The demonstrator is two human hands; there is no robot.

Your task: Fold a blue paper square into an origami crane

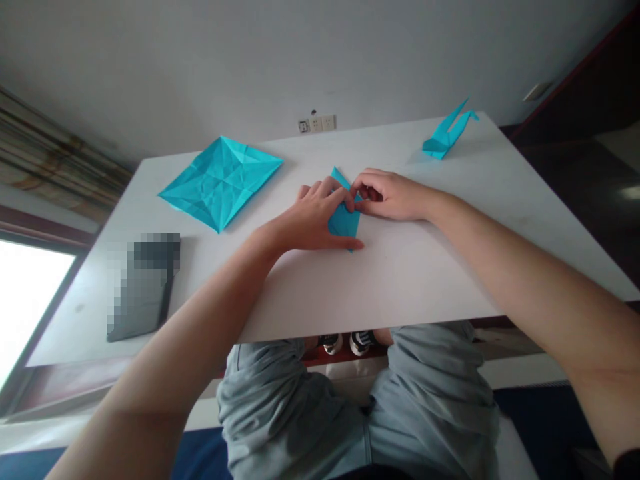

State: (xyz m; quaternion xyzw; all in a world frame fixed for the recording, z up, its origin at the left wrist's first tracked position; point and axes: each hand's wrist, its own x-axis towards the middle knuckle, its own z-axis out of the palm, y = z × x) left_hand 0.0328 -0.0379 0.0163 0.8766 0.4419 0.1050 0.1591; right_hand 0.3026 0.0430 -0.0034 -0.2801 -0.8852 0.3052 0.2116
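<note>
Folded paper lies on the bench directly under the left hand, partly hidden by it. Left fingers spread across the paper, thumb set apart at its near tip: laid over, not clenched. Long axis runs from that near tip to a far tip just beyond the left fingers, leaning slightly left. Right hand comes in from the side, its bent fingertips at the paper's right edge; whether they pinch a layer, cannot tell. Left covers more; right has only the edge. Left of the left fingers, apart: creased sheet. Right of and beyond the right fingers, well apart: paper crane.
</note>
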